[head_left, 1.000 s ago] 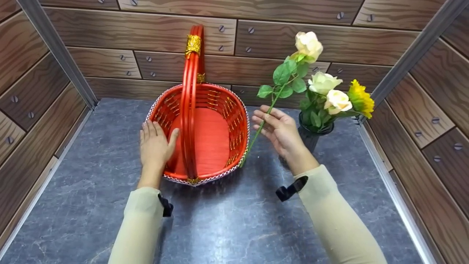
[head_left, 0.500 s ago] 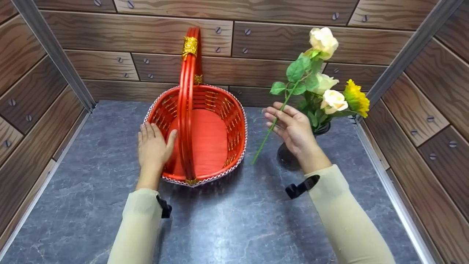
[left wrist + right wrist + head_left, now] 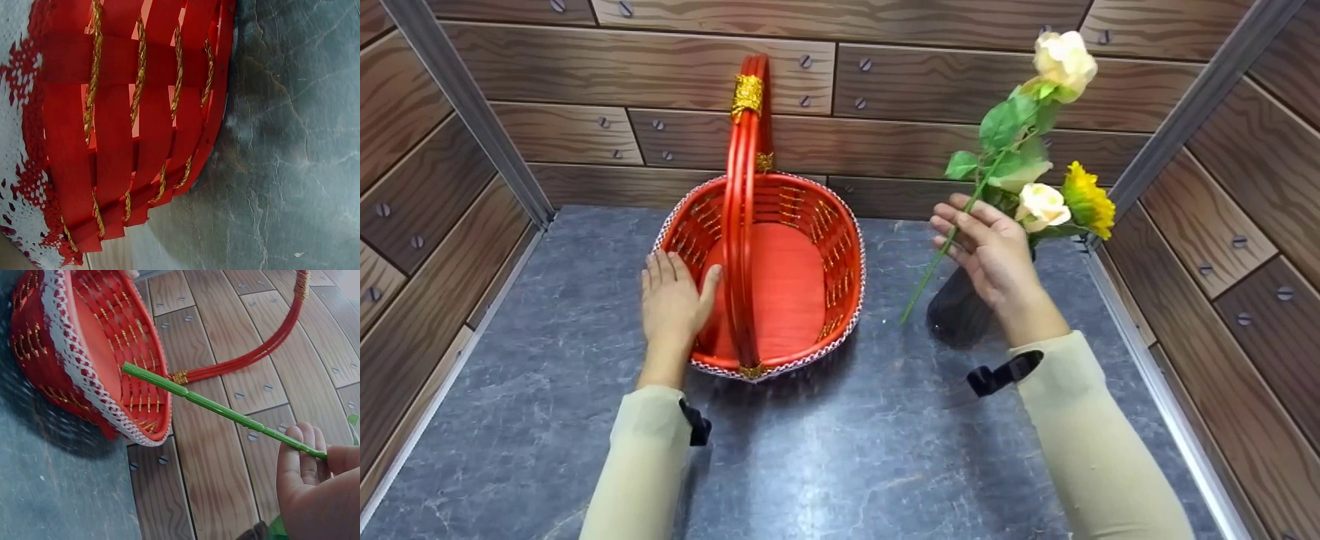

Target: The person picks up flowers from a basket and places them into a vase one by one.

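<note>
My right hand (image 3: 994, 255) pinches the green stem of a cream rose (image 3: 1065, 66) between thumb and fingers. The bloom tilts up and to the right, and the cut end of the stem (image 3: 185, 391) points down towards the basket in the right wrist view. My left hand (image 3: 671, 307) rests with straight fingers on the left rim of a red woven basket (image 3: 787, 292), thumb apart over the inside. Behind the right hand stands a dark vase (image 3: 956, 307) with a cream rose (image 3: 1042, 206), a yellow sunflower (image 3: 1087, 201) and a paler rose partly hidden by leaves.
The basket's tall red handle (image 3: 742, 225) arches over it, wrapped in gold at the top. A grey marbled tabletop (image 3: 810, 465) lies under everything. Wood-patterned walls (image 3: 945, 82) close off the back and both sides.
My right hand has moved right and slightly up with the rose, away from the basket and in front of the vase. The left hand keeps its place on the basket rim.
</note>
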`<state>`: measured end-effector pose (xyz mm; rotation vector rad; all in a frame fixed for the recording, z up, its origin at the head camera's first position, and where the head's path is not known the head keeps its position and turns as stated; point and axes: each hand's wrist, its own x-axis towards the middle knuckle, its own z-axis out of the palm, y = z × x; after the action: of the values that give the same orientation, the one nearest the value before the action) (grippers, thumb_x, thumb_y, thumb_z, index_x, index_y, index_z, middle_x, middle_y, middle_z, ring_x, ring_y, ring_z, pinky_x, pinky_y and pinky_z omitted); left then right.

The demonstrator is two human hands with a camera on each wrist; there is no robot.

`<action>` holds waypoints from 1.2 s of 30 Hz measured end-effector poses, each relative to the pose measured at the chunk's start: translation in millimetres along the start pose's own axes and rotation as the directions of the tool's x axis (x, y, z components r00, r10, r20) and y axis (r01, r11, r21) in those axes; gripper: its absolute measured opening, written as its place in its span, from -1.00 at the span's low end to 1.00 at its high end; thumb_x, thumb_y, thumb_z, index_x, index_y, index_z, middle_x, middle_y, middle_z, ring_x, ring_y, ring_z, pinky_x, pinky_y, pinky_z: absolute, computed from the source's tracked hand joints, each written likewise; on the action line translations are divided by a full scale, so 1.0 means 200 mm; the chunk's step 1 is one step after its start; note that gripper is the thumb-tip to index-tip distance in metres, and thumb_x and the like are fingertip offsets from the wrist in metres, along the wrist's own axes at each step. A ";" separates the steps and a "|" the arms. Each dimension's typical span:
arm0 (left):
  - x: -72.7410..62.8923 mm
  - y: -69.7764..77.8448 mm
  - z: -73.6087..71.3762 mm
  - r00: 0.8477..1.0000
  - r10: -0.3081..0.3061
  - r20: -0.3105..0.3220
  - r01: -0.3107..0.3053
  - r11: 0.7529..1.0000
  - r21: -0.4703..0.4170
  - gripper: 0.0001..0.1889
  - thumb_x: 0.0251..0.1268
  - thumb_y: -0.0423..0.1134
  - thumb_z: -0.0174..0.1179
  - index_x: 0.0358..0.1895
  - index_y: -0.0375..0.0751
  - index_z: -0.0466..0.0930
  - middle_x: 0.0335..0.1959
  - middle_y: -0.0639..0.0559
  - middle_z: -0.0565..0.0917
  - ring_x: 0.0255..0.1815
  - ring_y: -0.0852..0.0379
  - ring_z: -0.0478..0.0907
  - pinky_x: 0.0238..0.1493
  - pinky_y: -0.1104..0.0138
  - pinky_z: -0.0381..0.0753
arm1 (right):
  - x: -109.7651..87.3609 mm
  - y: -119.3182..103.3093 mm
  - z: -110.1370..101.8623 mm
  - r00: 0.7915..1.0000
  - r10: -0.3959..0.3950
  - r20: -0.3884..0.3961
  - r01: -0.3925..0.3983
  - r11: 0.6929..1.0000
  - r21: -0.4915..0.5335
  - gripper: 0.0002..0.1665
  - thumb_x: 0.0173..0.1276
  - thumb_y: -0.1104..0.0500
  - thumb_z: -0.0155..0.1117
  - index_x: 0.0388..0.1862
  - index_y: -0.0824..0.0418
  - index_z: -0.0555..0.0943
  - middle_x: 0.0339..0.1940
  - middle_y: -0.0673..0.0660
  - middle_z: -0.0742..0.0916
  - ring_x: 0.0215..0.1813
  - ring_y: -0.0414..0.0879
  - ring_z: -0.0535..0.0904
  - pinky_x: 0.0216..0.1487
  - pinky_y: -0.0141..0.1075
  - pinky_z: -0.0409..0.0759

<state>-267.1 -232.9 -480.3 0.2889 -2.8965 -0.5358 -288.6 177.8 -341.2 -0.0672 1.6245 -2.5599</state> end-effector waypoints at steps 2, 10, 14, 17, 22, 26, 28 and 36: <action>0.00 0.00 0.00 1.000 0.000 0.001 0.000 1.000 0.000 -0.02 0.51 0.37 -0.44 0.52 -0.57 -0.08 0.56 -0.50 -0.11 0.61 -0.37 -0.28 0.60 -0.07 -0.32 | 0.00 -0.02 -0.01 1.000 -0.004 -0.002 0.004 1.000 0.000 -0.68 0.55 0.33 0.02 0.22 0.28 0.49 -0.03 0.14 0.79 -0.02 -0.06 0.74 0.03 -0.24 0.70; 0.01 -0.01 0.01 1.000 -0.004 -0.010 0.004 1.000 -0.006 -0.02 0.52 0.36 -0.40 0.52 -0.58 -0.07 0.56 -0.51 -0.08 0.61 -0.37 -0.26 0.60 -0.07 -0.30 | 0.00 -0.08 -0.03 0.999 -0.035 -0.019 0.035 0.999 -0.021 -0.67 0.54 0.34 0.05 0.22 0.29 0.49 0.00 0.17 0.77 -0.01 -0.05 0.74 0.07 -0.25 0.69; 0.01 0.00 0.01 1.000 -0.005 -0.010 0.005 1.000 -0.008 -0.02 0.51 0.37 -0.41 0.52 -0.57 -0.07 0.56 -0.50 -0.09 0.61 -0.37 -0.26 0.60 -0.06 -0.29 | 0.00 -0.11 -0.05 0.996 -0.078 -0.036 0.077 0.996 -0.037 -0.66 0.53 0.34 0.06 0.23 0.32 0.49 -0.02 0.18 0.78 -0.04 -0.05 0.74 0.04 -0.27 0.70; 0.01 0.00 0.01 1.000 -0.002 -0.010 0.002 1.000 -0.008 -0.02 0.52 0.36 -0.41 0.52 -0.57 -0.07 0.56 -0.50 -0.08 0.61 -0.37 -0.25 0.60 -0.07 -0.30 | 0.01 -0.14 -0.06 0.993 -0.115 -0.035 0.113 0.992 -0.051 -0.65 0.54 0.34 0.04 0.25 0.35 0.47 -0.04 0.18 0.78 -0.05 -0.06 0.74 0.01 -0.29 0.70; 0.00 0.00 0.01 1.000 0.000 -0.011 0.000 1.000 -0.006 -0.02 0.52 0.36 -0.41 0.51 -0.58 -0.06 0.56 -0.51 -0.07 0.61 -0.38 -0.25 0.60 -0.07 -0.30 | 0.01 -0.18 -0.08 0.988 -0.151 -0.037 0.149 0.988 -0.050 -0.61 0.55 0.36 0.01 0.29 0.43 0.42 -0.09 0.19 0.80 -0.09 -0.05 0.75 -0.05 -0.31 0.71; 0.00 0.00 0.00 1.000 -0.002 -0.006 0.002 1.000 -0.008 -0.01 0.51 0.38 -0.42 0.52 -0.58 -0.07 0.56 -0.50 -0.08 0.61 -0.37 -0.27 0.60 -0.07 -0.31 | 0.02 -0.21 -0.09 0.986 -0.155 -0.056 0.153 0.987 -0.042 -0.55 0.54 0.36 0.02 0.35 0.46 0.36 -0.10 0.21 0.80 -0.09 -0.03 0.76 -0.06 -0.31 0.71; 0.00 0.00 0.00 1.000 -0.001 -0.006 0.001 1.000 -0.012 -0.01 0.51 0.38 -0.42 0.52 -0.58 -0.07 0.56 -0.50 -0.08 0.61 -0.37 -0.27 0.60 -0.07 -0.32 | 0.02 -0.22 -0.10 0.986 -0.150 -0.066 0.148 0.988 -0.033 -0.54 0.54 0.36 0.02 0.37 0.46 0.35 -0.09 0.22 0.79 -0.09 -0.02 0.76 -0.06 -0.31 0.71; 0.01 0.00 0.00 1.000 -0.001 0.000 0.001 1.000 -0.009 -0.02 0.51 0.37 -0.42 0.52 -0.57 -0.08 0.56 -0.50 -0.09 0.61 -0.36 -0.27 0.60 -0.07 -0.32 | 0.04 -0.26 -0.14 0.979 -0.176 -0.103 0.175 0.984 -0.017 -0.55 0.52 0.38 0.04 0.34 0.46 0.38 -0.11 0.23 0.79 -0.12 0.00 0.76 -0.10 -0.30 0.72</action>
<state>-268.8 -232.3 -480.2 0.2895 -2.8937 -0.5496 -301.8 223.2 -305.9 -0.0828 1.7380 -2.7305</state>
